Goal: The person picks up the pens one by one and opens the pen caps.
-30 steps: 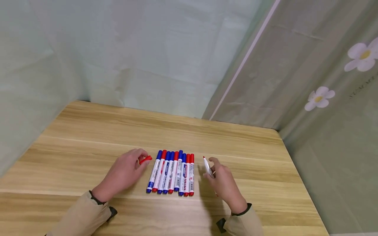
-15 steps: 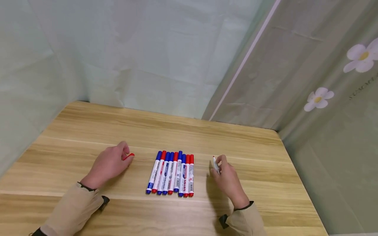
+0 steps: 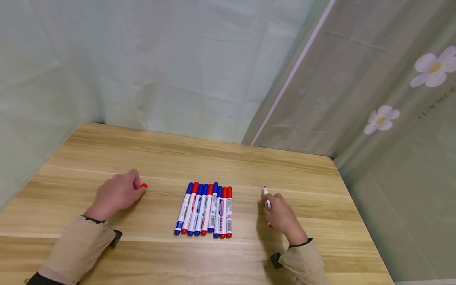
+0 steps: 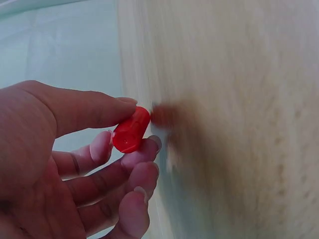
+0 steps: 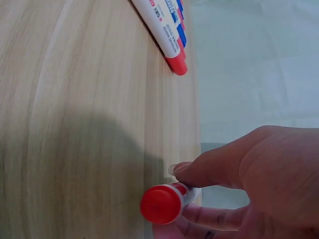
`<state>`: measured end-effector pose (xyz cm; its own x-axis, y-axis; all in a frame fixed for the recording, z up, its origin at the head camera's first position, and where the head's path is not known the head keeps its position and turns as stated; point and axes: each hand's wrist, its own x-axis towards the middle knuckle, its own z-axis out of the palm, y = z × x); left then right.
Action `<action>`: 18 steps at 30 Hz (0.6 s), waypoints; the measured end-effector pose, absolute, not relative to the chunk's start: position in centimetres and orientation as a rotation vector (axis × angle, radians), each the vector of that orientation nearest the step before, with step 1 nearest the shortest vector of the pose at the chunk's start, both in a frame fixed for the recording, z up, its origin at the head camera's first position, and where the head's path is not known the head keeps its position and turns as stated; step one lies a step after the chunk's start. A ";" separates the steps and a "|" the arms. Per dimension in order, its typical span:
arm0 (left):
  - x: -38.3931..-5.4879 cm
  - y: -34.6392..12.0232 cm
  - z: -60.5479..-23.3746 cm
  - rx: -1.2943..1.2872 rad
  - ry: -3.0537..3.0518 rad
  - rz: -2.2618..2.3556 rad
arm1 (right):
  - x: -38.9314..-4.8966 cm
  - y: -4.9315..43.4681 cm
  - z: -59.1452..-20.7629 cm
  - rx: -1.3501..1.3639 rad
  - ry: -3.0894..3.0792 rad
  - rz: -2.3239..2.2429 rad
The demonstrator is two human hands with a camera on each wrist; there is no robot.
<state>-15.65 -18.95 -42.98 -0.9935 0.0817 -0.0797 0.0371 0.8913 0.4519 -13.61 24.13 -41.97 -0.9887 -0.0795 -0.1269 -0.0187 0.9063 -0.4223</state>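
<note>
My left hand [image 3: 115, 194], on the left side of the table, pinches a red marker cap [image 4: 132, 132] between thumb and fingers, low over the wood. On the right, my right hand [image 3: 282, 215] grips an uncapped red marker [image 3: 267, 202], its bare tip pointing away from me. The marker's round red end [image 5: 160, 204] faces the right wrist camera, with the thumb on the barrel. Between the hands lies a side-by-side row of capped white markers [image 3: 204, 211], some with red caps and some with blue, caps toward the far edge.
The wood-grain table [image 3: 199, 261] ends at a far edge against a pale green curtain [image 3: 192, 71]. To the right hangs another curtain panel with white flowers [image 3: 382, 119]. In the right wrist view, a red-capped marker [image 5: 162, 32] of the row lies beyond the hand.
My left hand has moved left with the red cap, away from the row. My right hand has shifted a little to the right with the uncapped marker. The row stays put.
</note>
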 end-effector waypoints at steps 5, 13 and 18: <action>-16.0 -19.5 -43.1 0.042 2.929 0.655 | -13.5 24.4 -42.0 -0.073 2.936 -0.567; -16.5 -19.9 -43.1 0.039 2.905 0.588 | -13.5 25.1 -42.2 -0.041 2.963 -0.507; -16.8 -19.9 -43.4 0.043 2.910 0.569 | -13.4 25.6 -42.3 -0.033 2.965 -0.499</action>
